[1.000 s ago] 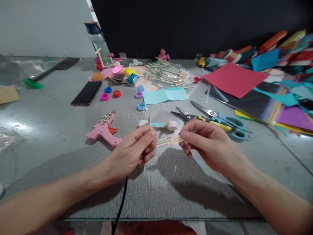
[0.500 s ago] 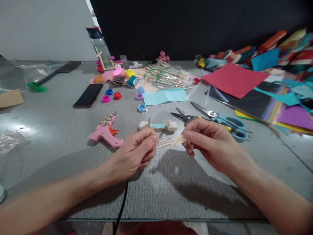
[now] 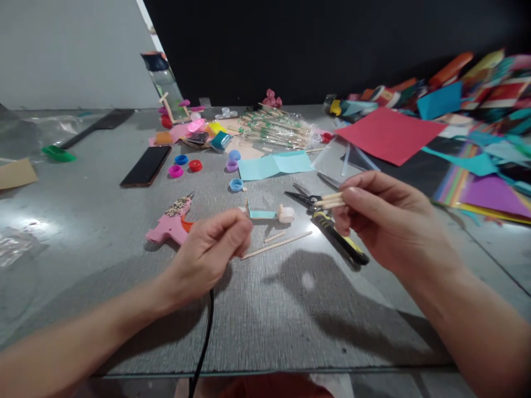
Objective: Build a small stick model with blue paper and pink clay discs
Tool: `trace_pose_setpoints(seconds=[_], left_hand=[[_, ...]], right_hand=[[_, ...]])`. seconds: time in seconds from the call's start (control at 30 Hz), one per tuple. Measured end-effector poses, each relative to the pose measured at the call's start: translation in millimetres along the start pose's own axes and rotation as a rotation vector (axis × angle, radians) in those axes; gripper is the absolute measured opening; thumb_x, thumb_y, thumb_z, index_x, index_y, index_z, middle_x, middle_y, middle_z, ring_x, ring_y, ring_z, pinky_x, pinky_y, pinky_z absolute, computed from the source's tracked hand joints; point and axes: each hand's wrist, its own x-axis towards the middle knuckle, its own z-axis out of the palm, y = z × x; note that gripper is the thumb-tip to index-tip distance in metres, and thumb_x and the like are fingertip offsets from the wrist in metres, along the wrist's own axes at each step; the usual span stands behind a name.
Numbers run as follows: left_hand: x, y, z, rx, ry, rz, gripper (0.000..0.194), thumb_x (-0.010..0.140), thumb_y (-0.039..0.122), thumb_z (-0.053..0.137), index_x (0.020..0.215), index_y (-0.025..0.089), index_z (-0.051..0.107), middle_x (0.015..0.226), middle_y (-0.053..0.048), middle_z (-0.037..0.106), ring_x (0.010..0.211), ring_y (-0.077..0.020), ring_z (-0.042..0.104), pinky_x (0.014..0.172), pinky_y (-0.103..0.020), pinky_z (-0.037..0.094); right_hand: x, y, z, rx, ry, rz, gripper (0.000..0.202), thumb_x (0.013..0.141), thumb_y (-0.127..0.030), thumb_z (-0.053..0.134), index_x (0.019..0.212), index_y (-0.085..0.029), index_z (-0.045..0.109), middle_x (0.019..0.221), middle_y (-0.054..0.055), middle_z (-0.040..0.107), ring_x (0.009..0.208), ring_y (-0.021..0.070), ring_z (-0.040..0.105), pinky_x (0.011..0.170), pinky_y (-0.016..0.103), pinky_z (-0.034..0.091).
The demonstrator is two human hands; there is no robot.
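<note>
Between the thumb and fingers of my right hand (image 3: 377, 221) are short wooden sticks (image 3: 331, 201), held above the table over the black-and-yellow pliers (image 3: 338, 237). My left hand (image 3: 215, 243) is closed, and whatever it may hold is hidden. It covers part of the pink glue gun (image 3: 168, 229) and one end of a small piece with a light blue strip (image 3: 263, 214) and a white roller-like end (image 3: 286, 214). A long thin stick (image 3: 277, 245) and a shorter stick (image 3: 274, 237) lie on the table between my hands. Scissors are mostly hidden behind my right hand.
Several bottle caps (image 3: 195, 165) lie beside a black phone (image 3: 146, 166). Behind are a folded light blue paper (image 3: 276, 165), a bag of sticks (image 3: 274, 130) and a water bottle (image 3: 164, 83). Red paper (image 3: 390, 135) and craft supplies crowd the right. A black cord (image 3: 205, 337) crosses the front edge.
My right hand has moved right and up with the short sticks, away from my left hand. The long stick now shows fully on the table. My left hand has shifted slightly left and down.
</note>
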Motion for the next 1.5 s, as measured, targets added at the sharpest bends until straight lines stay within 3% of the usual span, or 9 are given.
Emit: trace_pose_setpoints(seconds=[0.07, 0.13, 0.23, 0.37, 0.47, 0.6, 0.8, 1.3, 1.5], left_hand=[[1, 4, -4.1, 0.104, 0.091, 0.073, 0.049, 0.103, 0.044, 0.048, 0.060, 0.020, 0.045, 0.056, 0.003, 0.040, 0.054, -0.0120, 0.041, 0.053, -0.030, 0.035], [4, 10, -9.1, 0.251, 0.178, 0.102, 0.041, 0.099, 0.041, 0.059, 0.063, 0.021, 0.052, 0.058, 0.003, 0.046, 0.055, -0.0123, 0.045, 0.055, -0.030, 0.037], [13, 16, -16.5, 0.541, 0.235, 0.136, 0.012, 0.089, 0.031, 0.073, 0.095, 0.025, 0.066, 0.090, 0.001, 0.066, 0.082, -0.0165, 0.061, 0.076, -0.032, 0.047], [34, 13, -19.5, 0.885, 0.073, 0.310, 0.032, 0.088, 0.026, 0.076, 0.117, 0.021, 0.064, 0.116, -0.005, 0.069, 0.111, -0.0238, 0.060, 0.100, -0.039, 0.043], [55, 10, -13.0, 1.052, -0.096, 0.394, 0.036, 0.086, 0.031, 0.078, 0.116, 0.017, 0.064, 0.113, -0.009, 0.072, 0.112, -0.0287, 0.059, 0.096, -0.043, 0.042], [77, 11, 2.7, 1.224, -0.295, 0.349, 0.034, 0.086, 0.034, 0.077, 0.113, 0.018, 0.065, 0.110, -0.009, 0.073, 0.111, -0.0324, 0.060, 0.089, -0.045, 0.038], [91, 8, 17.1, 1.283, -0.403, 0.281, 0.021, 0.088, 0.035, 0.075, 0.099, 0.018, 0.068, 0.097, -0.006, 0.073, 0.103, -0.0309, 0.063, 0.084, -0.043, 0.033], [95, 8, 22.4, 1.248, -0.407, 0.245, 0.021, 0.094, 0.038, 0.068, 0.092, 0.018, 0.068, 0.094, -0.005, 0.074, 0.099, -0.0280, 0.064, 0.079, -0.040, 0.029], [95, 9, 20.6, 1.234, -0.404, 0.248, 0.020, 0.095, 0.038, 0.067, 0.090, 0.018, 0.068, 0.093, -0.004, 0.074, 0.097, -0.0275, 0.063, 0.079, -0.040, 0.029]], right_hand=[[4, 6, -2, -0.096, -0.040, 0.005, 0.010, 0.087, -0.024, 0.075, 0.081, -0.021, 0.068, 0.065, -0.001, 0.064, 0.054, 0.0103, 0.058, 0.049, 0.023, 0.047], [10, 12, -3, -0.210, -0.084, 0.034, 0.012, 0.087, -0.025, 0.073, 0.080, -0.020, 0.065, 0.063, -0.001, 0.064, 0.053, 0.0100, 0.057, 0.049, 0.024, 0.046], [21, 21, -4, -0.356, -0.125, 0.064, 0.012, 0.086, -0.025, 0.071, 0.080, -0.019, 0.062, 0.063, -0.001, 0.065, 0.051, 0.0093, 0.055, 0.048, 0.023, 0.042], [36, 29, -2, -0.475, -0.139, 0.077, 0.012, 0.086, -0.023, 0.068, 0.077, -0.019, 0.060, 0.064, 0.000, 0.067, 0.047, 0.0080, 0.052, 0.044, 0.024, 0.037], [43, 33, 0, -0.501, -0.139, 0.119, 0.011, 0.086, -0.019, 0.066, 0.077, -0.019, 0.060, 0.062, -0.001, 0.066, 0.044, 0.0071, 0.049, 0.042, 0.023, 0.034], [47, 35, 3, -0.468, -0.151, 0.169, 0.012, 0.084, -0.015, 0.066, 0.076, -0.018, 0.059, 0.060, -0.001, 0.066, 0.044, 0.0075, 0.051, 0.041, 0.022, 0.034], [49, 37, 6, -0.470, -0.154, 0.204, 0.016, 0.086, -0.011, 0.064, 0.074, -0.018, 0.057, 0.058, -0.002, 0.064, 0.041, 0.0066, 0.050, 0.039, 0.021, 0.035], [45, 36, 1, -0.593, -0.245, 0.164, 0.015, 0.093, -0.016, 0.058, 0.078, -0.019, 0.056, 0.063, -0.001, 0.066, 0.046, 0.0069, 0.053, 0.041, 0.019, 0.038], [46, 27, -8, -0.611, -0.298, 0.201, 0.003, 0.089, -0.019, 0.066, 0.087, -0.020, 0.063, 0.060, -0.004, 0.063, 0.047, 0.0088, 0.053, 0.038, 0.019, 0.039]])
